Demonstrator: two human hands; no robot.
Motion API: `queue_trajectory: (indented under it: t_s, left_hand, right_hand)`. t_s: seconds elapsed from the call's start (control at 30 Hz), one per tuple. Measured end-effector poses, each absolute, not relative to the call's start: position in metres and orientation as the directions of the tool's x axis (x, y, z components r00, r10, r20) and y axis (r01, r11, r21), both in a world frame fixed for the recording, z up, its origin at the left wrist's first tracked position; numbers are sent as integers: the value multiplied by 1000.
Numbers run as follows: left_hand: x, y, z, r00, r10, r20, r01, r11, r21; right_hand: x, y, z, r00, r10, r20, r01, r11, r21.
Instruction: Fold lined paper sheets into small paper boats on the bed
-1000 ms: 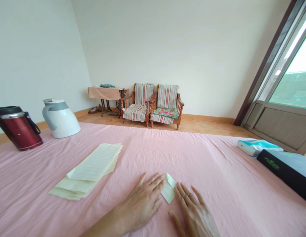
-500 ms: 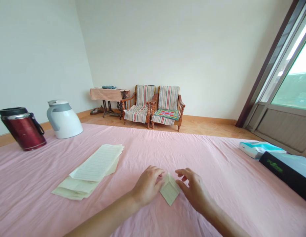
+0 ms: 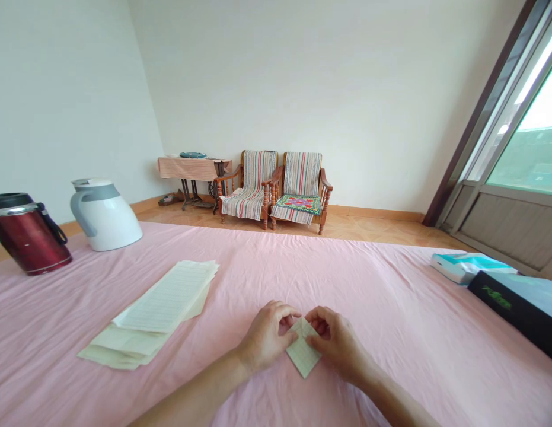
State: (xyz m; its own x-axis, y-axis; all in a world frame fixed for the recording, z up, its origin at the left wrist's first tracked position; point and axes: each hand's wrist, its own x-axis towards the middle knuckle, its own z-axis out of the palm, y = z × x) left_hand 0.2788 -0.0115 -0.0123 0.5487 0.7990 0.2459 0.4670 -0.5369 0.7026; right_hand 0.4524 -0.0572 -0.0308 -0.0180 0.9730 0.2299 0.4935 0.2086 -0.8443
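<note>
A small folded sheet of pale green lined paper (image 3: 304, 356) lies as a diamond on the pink cloth (image 3: 373, 290), one corner towards me. My left hand (image 3: 269, 335) is at its left edge, thumb on the paper and fingers curled at the upper left side. On the opposite edge, my right hand (image 3: 335, 341) pinches the paper, its thumb on top near the middle. The right fingertips are partly hidden behind the thumb. To the left of my hands rests a loose stack of lined paper sheets (image 3: 155, 305).
At the far left stand a dark red flask (image 3: 31, 240) and a white jug with a grey handle (image 3: 111, 219). On the right lie a tissue pack (image 3: 469, 267) and a black box (image 3: 507, 302). Two wooden armchairs (image 3: 297, 184) stand beyond the cloth's far edge.
My right hand has moved left and closed onto the folded paper's right side. My left thumb now rests on the paper. The view has shifted slightly.
</note>
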Motion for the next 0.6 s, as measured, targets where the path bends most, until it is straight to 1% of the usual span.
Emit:
queue_trajectory:
  t_s: [0.43,0.6]
  left_hand:
    - [269,-8,-7,665,710,230,415,-608,677]
    - [264,-11,-4,700,676,231,395,-636,663]
  right_hand:
    - [463,-66,-33,-42,984,174,552,168,-817]
    - [468,-74,-31,-63,972,226,583,220,-782]
